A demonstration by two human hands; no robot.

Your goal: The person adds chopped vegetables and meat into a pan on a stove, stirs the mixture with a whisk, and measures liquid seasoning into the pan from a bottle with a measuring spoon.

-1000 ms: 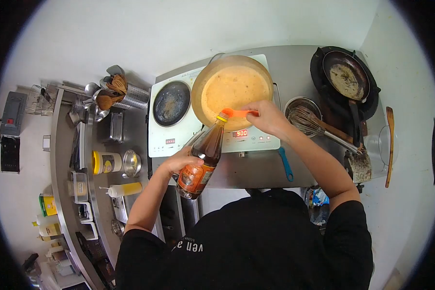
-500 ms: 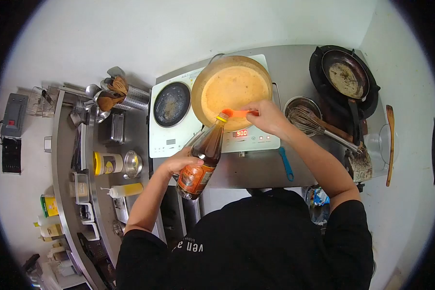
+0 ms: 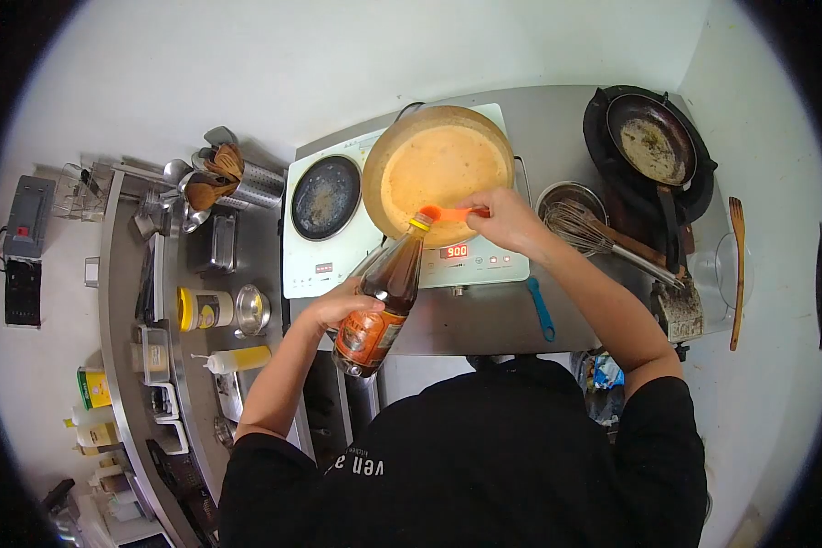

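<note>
My left hand (image 3: 342,309) is closed round a glass bottle (image 3: 395,274) of dark brown liquid with an orange label. The bottle tilts, its yellow-rimmed mouth by the bowl of an orange measuring spoon (image 3: 447,214). My right hand (image 3: 504,222) pinches that spoon by its handle, over the near edge of a large pan (image 3: 374,183). Creamy orange sauce (image 3: 447,169) fills the pan's bottom. Whether liquid is running into the spoon is too small to tell. Under the pan is a white induction cooktop (image 3: 511,271) with a red display reading 900.
A blue measuring spoon (image 3: 541,310) lies on the steel counter (image 3: 447,327) at the front. To the right are a whisk (image 3: 603,239) across a metal bowl (image 3: 557,192), stacked frying pans (image 3: 648,137) and a spatula (image 3: 680,315). On the left stand a utensil holder (image 3: 258,185) and a squeeze bottle (image 3: 237,360).
Almost nothing differs. Both hands hold the bottle and the orange spoon in nearly the same place; the left display on the cooktop looks slightly different.
</note>
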